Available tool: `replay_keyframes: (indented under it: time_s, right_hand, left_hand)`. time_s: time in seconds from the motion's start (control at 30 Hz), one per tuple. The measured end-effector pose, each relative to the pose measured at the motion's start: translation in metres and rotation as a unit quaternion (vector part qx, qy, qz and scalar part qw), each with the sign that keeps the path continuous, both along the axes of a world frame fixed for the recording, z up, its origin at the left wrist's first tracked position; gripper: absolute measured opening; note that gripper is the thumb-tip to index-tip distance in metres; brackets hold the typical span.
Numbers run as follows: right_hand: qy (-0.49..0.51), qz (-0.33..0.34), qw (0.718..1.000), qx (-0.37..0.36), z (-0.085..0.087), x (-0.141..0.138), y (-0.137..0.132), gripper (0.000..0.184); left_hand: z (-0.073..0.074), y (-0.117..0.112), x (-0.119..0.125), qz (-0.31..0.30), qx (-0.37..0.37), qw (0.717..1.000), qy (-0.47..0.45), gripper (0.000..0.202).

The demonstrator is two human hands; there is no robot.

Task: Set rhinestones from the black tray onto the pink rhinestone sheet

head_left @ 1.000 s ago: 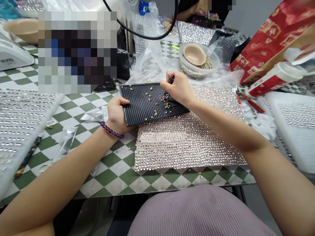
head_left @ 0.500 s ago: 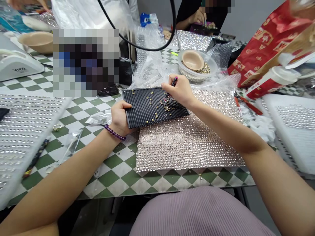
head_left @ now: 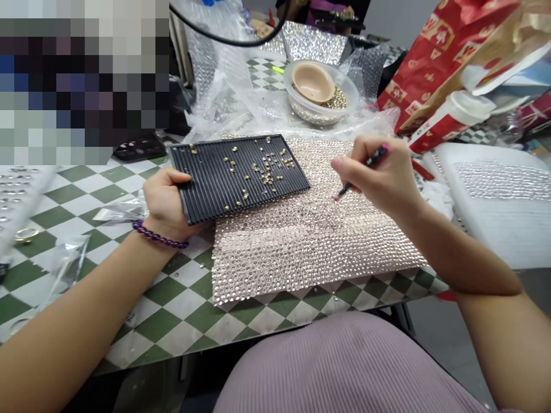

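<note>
My left hand (head_left: 166,198) grips the left end of a black ridged tray (head_left: 210,172), thumb on top and the other fingers underneath. Small gold rhinestones (head_left: 269,172) lie scattered over the tray's grooves, thickest toward its right side. In a pinch, my right hand (head_left: 383,172) holds a dark pen-like picker (head_left: 344,190) with pink at both ends, its tip pointing down and left. Under the tip spreads a sheet covered with rows of pale pink rhinestones (head_left: 293,246). The tray is tilted above the sheet's upper left part. Whether a stone sits on the picker's tip is too small to tell.
Behind the sheet stands a clear plastic bowl (head_left: 321,115) of stones with a beige bowl (head_left: 313,83) inside. A red paper bag (head_left: 447,46) and a red-and-white cup (head_left: 451,120) stand at right, near a white rhinestone-covered panel (head_left: 495,206). Bubble wrap (head_left: 232,97) lies behind.
My right hand has moved the picker off the tray, right and down, over the rhinestone sheet. My left hand still holds the tray. The view has shifted to the right.
</note>
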State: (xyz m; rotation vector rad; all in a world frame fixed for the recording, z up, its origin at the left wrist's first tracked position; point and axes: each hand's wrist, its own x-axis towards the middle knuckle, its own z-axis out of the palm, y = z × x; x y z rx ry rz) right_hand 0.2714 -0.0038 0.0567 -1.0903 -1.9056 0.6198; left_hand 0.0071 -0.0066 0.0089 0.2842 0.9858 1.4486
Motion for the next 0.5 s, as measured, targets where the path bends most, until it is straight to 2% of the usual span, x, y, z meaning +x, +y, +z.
replay_keyframes:
  time_s: [0.13, 0.27, 0.5]
  right_hand:
    - [-0.036, -0.06, 0.997, -0.022, -0.023, 0.035, -0.032, 0.038]
    - [-0.043, -0.128, 0.991, -0.001, -0.045, 0.048, -0.042, 0.044]
    - [-0.053, -0.115, 0.99, 0.059, -0.055, 0.042, -0.042, 0.048]
  left_hand:
    - [0.007, -0.001, 0.004, 0.006, -0.039, 0.999, 0.011, 0.054]
    - [0.009, -0.002, 0.004, 0.006, -0.041, 0.998, 0.038, 0.06]
    - [-0.001, -0.001, -0.005, -0.032, -0.007, 0.999, 0.034, 0.055]
